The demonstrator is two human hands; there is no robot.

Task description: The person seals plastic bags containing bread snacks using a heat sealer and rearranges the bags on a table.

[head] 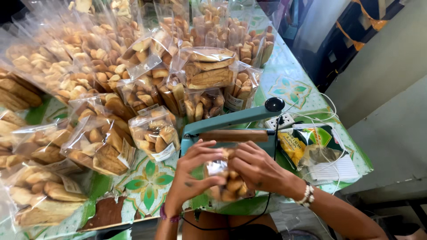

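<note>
My left hand (193, 171) and my right hand (258, 170) both grip a clear plastic bag of golden biscuits (227, 184) from either side, just in front of me. The bag's open top points toward a teal heat sealer (231, 126) with a brown sealing strip and a raised arm ending in a black knob (274, 104). My fingers pinch the bag's upper part close to the sealer's jaw. A beaded bracelet sits on my right wrist.
Many filled bags of biscuits (102, 89) are piled across the left and back of the green patterned tablecloth (151, 182). Right of the sealer lie a white power strip (282, 121), white cords and flat packets (311, 149). The table's edge runs near my lap.
</note>
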